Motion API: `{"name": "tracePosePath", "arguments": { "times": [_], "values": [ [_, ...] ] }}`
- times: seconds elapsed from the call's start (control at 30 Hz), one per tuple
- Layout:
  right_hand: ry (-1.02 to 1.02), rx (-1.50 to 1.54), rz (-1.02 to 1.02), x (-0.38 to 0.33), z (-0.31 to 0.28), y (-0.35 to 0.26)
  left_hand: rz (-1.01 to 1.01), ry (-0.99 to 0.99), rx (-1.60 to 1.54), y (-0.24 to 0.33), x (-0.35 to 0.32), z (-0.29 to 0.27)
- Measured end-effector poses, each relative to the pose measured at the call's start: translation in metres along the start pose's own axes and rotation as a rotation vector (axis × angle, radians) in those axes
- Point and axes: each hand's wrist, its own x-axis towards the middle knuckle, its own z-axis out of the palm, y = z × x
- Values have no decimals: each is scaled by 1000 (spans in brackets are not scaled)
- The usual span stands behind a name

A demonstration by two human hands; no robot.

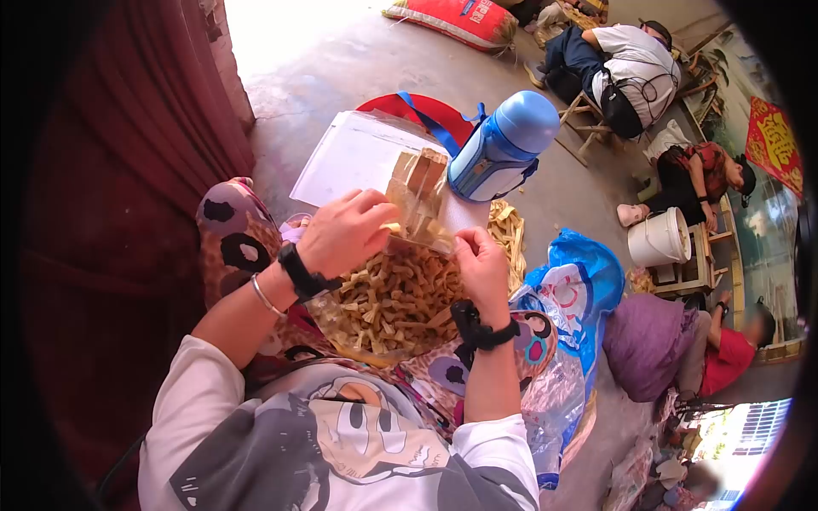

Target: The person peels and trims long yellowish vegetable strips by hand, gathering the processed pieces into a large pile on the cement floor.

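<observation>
Between my two hands is a clear plastic bag with a brown, block-like piece showing through it. My left hand is closed at the bag's left edge, and a small pale yellow bit shows at its fingertips. Thumb and fingers of my right hand pinch the lower right corner of the bag. Below both hands, a heap of light brown dried strips lies over my lap, with clear plastic along its near side. What the brown piece in the bag is, I cannot make out.
Beyond my hands stand a blue bottle with a strap, a white flat sheet and something red. A blue and white plastic bag lies at my right. Farther right, several people sit near a white bucket. A dark red curtain hangs left.
</observation>
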Motion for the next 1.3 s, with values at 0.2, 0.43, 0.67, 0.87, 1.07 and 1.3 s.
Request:
{"name": "tracePosePath", "arguments": {
  "times": [0.2,0.43,0.67,0.87,1.07,1.3],
  "values": [
    [-457,658,254,-30,7,-44,188,55,-117,17,-2,0],
    [-478,959,193,-26,-7,-28,-219,-557,-138,-3,-13,-8],
    [-320,335,-80,-29,30,-20,-666,-630,-1259,6,-9,-13],
    [-409,720,202,-29,25,-29,-456,-447,-988,18,-11,1],
    [-526,1166,474,-20,26,-15,31,-95,-429,26,-10,7],
    [-332,620,252,-32,32,-35,-100,-186,-414,21,-11,15]
  ]
}}
